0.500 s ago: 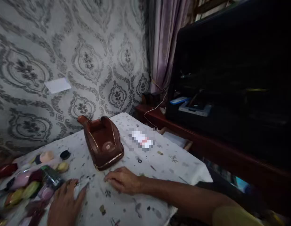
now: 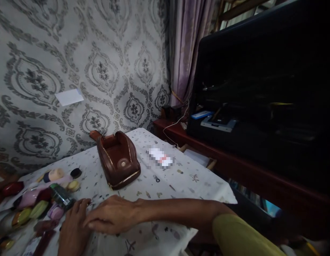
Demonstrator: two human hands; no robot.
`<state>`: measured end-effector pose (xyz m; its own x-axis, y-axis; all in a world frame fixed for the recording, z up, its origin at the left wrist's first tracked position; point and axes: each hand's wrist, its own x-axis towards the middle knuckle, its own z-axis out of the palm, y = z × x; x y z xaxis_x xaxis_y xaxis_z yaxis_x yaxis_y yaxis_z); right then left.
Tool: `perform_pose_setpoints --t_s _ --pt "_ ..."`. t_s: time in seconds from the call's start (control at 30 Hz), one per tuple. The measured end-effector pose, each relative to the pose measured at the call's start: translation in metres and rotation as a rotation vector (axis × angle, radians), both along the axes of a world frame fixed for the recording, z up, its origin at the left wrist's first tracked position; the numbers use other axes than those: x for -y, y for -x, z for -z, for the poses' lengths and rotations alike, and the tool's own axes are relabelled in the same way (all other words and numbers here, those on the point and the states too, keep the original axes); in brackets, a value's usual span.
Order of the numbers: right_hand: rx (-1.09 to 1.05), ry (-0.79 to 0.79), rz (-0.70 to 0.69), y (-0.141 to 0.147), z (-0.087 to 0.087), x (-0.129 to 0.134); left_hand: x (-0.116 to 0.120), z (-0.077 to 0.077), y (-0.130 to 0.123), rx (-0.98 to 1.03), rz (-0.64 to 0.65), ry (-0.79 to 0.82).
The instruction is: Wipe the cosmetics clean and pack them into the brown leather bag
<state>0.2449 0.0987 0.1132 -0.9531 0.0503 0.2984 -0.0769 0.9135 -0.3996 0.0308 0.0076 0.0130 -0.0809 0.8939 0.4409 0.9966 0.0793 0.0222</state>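
Apparently parked: reads as a pause between moves, with no handling visibly under way. Left hand (image 2: 75,227) palm down on white printed tablecloth (image 2: 181,190), fingers loosely extended, just beside a jumbled spread of small cosmetic bottles and jars. Right hand (image 2: 113,215) laid across from the right, fingertips overlapping the thumb side of left hand. Looks like contact; can't rule out a slight gap.

Grip: both loose, fingers not clamped on anything visible. Undersides hidden, so can't confirm bare palms.

Nearest to left fingertips: dark green translucent bottle (image 2: 62,195) lying on its side, with pink-lilac rounded jar (image 2: 56,212) next to it and yellow-green oval bottle (image 2: 39,209) farther left. Round black lid (image 2: 76,173) beyond, toward brown leather pouch (image 2: 118,160) with gold zip. Pouch on the cloth past right hand, mouth unzipped, apart from both hands. Pixelated white-and-red item (image 2: 161,156) to the right of pouch; can't identify.

Judging by the overlap, any move from this pose calls for lifting right hand off left first. Working in the spread would call for a careful fingertip pinch: packed close, round bodies likely to roll or nudge neighbours. Working at pouch would probably call for steadying its soft-looking wall.
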Motion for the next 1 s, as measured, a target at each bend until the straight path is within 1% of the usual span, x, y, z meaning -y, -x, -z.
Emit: perform_pose_setpoints --t_s 0.07,0.1,0.13,0.2,0.3,0.37,0.43,0.5,0.57,0.63,0.67,0.83,1.0 --pt "-0.023 -0.089 -0.021 0.014 -0.006 0.006 0.0 -0.001 0.002 0.035 0.071 0.003" --pt "-0.055 -0.093 -0.006 0.021 -0.005 0.008 0.0 -0.003 0.002 0.067 0.088 -0.001" --pt "-0.102 -0.061 0.027 0.026 0.0 0.009 -0.001 -0.005 0.002 0.11 0.083 -0.014" --pt "-0.218 0.087 0.153 0.034 0.018 0.01 -0.002 -0.01 -0.001 0.209 0.018 -0.051" --pt "-0.297 0.308 0.362 0.041 0.055 0.007 -0.005 -0.022 -0.008 0.377 -0.138 -0.124" --pt "-0.264 0.415 0.407 0.045 0.076 0.003 -0.006 -0.031 -0.013 0.484 -0.226 -0.182" --pt "-0.204 0.495 0.371 0.047 0.087 0.001 -0.006 -0.04 -0.017 0.582 -0.304 -0.228" --pt "-0.15 0.547 0.295 0.048 0.089 0.002 -0.005 -0.047 -0.022 0.683 -0.4 -0.243" --pt "-0.123 0.584 0.213 0.046 0.084 0.005 -0.003 -0.051 -0.029 0.849 -0.471 -0.243" --pt "-0.128 0.624 0.161 0.044 0.078 0.008 -0.002 -0.053 -0.038 1.014 -0.486 -0.237" --pt "-0.137 0.643 0.149 0.043 0.076 0.009 -0.002 -0.053 -0.042 1.066 -0.476 -0.236" --pt "-0.101 0.703 0.184 0.04 0.072 0.01 -0.001 -0.051 -0.054 1.041 -0.401 -0.252" --pt "-0.128 0.72 0.149 0.037 0.064 0.009 -0.001 -0.059 -0.056 1.115 -0.408 -0.256"
